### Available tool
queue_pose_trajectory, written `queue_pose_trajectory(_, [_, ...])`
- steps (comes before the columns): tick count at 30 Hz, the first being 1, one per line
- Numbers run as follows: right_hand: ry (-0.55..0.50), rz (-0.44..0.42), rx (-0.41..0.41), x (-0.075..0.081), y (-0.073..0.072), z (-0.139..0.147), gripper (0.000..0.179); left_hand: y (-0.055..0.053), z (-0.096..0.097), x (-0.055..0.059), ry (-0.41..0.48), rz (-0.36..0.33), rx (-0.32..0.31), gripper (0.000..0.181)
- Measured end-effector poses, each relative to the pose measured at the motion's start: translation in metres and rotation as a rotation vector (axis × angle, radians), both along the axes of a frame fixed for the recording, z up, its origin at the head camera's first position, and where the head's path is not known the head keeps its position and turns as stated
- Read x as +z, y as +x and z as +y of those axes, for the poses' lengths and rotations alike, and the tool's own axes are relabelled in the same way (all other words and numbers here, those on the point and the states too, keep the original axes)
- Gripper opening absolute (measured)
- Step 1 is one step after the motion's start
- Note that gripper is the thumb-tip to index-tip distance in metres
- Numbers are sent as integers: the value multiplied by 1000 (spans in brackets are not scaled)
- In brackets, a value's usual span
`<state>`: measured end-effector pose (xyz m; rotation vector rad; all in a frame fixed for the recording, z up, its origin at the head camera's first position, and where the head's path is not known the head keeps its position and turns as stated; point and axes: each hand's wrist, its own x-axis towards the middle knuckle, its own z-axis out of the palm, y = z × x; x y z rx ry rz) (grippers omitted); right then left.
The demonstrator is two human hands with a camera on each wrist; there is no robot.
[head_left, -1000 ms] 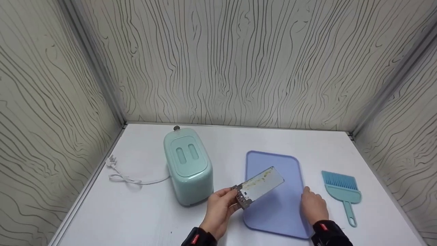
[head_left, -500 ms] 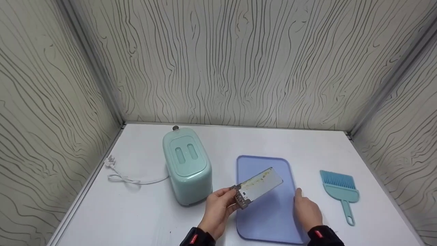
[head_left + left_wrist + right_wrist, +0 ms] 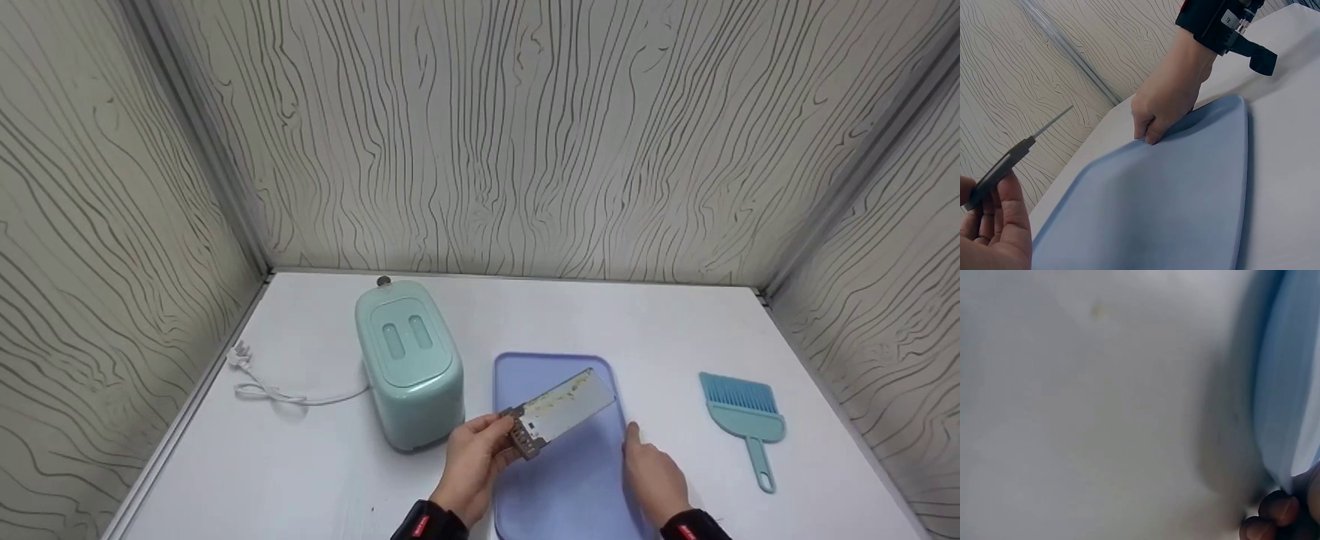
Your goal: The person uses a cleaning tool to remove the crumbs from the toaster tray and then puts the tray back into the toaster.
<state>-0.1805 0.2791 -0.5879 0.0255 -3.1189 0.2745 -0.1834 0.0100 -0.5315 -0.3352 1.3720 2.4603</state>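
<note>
Silvery plate (image 3: 571,405), one, pinched in left fingers (image 3: 1013,203); right fingers (image 3: 1154,130) grip one blue tray (image 3: 562,491).

Right grip (image 3: 1279,509) on blue tray (image 3: 1283,394), white table (image 3: 1100,405) alongside.

You have a broad passage over the counter (image 3: 660,322) between the far edge of the tray (image 3: 562,495) and the patterned back wall (image 3: 450,135), plus a lane between your right grip (image 3: 654,474), which pinches the tray's side edge, and the brush (image 3: 746,421). To your left, the toaster (image 3: 410,360) stands just beside your left grip (image 3: 472,466), leaving you a narrow strip before the tray, while its cord (image 3: 330,401) crosses the counter farther left. The metal plate (image 3: 570,410) you hold obstructs a straight pass across the tray.
</note>
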Motion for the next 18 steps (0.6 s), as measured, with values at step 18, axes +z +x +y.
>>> queue_pose_trajectory(18, [10, -6, 2, -1, 9, -18, 46, 3, -4, 2, 16, 11, 11, 38])
